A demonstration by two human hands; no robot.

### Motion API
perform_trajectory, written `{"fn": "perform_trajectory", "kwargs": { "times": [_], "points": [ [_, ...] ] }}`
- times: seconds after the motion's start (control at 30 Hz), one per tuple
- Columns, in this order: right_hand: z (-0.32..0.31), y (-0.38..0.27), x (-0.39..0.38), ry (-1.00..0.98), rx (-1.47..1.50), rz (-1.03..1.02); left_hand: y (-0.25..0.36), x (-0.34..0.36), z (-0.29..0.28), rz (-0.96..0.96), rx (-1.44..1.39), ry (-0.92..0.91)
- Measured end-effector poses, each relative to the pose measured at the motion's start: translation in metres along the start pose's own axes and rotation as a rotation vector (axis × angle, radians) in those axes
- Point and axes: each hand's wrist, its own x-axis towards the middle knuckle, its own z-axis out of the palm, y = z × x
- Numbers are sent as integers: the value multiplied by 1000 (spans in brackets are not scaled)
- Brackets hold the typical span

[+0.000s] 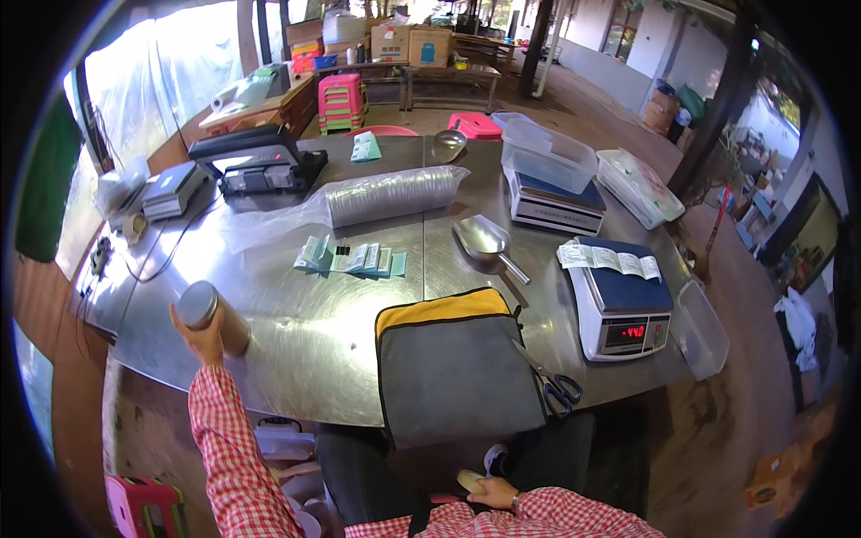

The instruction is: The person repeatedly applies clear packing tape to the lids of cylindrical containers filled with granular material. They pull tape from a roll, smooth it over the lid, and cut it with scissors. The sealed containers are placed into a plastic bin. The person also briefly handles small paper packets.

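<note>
My left hand [201, 335] is wrapped around the side of a lidded canister [235, 330], which stands near the left front of the steel table [305, 359]. The canister is brownish with a dull silver lid. Down at my lap, my right hand [495, 492] is closed on a small pale yellow object [470, 481] whose kind I cannot make out. In front of me a grey cloth bag [457, 377] with a yellow band lies flat over the table's front edge. Blue-handled scissors [560, 391] rest at its right side, blades partly over the cloth.
A digital scale [623, 309] bearing printed slips stands right, with another scale [556, 211] under clear plastic tubs behind it. A metal scoop [484, 240], clipped label slips [350, 258], a long sleeve of stacked lids [395, 195] and a black label printer [256, 161] occupy the table.
</note>
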Motion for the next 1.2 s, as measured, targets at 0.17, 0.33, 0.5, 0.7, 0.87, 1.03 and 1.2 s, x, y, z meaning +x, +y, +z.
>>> {"fn": "perform_trajectory", "kwargs": {
  "times": [0.17,0.33,0.5,0.7,0.87,1.03,1.2],
  "points": [
    [6,2,-3,52,46,-43,98,-42,-6,-43,-191,-298],
    [5,1,1,38,68,-85,210,-100,12,253,10,-762],
    [4,8,-6,175,197,-171,298,-182,50,543,190,-1085],
    [-9,-6,-24,300,392,-177,316,-270,99,788,568,-1284],
    [-25,-11,-36,239,502,-195,317,-292,100,773,532,-1269],
    [-45,-26,-60,183,826,-207,308,-290,66,781,298,-1136],
    [-81,-52,-102,288,1076,-381,295,-294,7,315,-67,-992]
  ]
}}
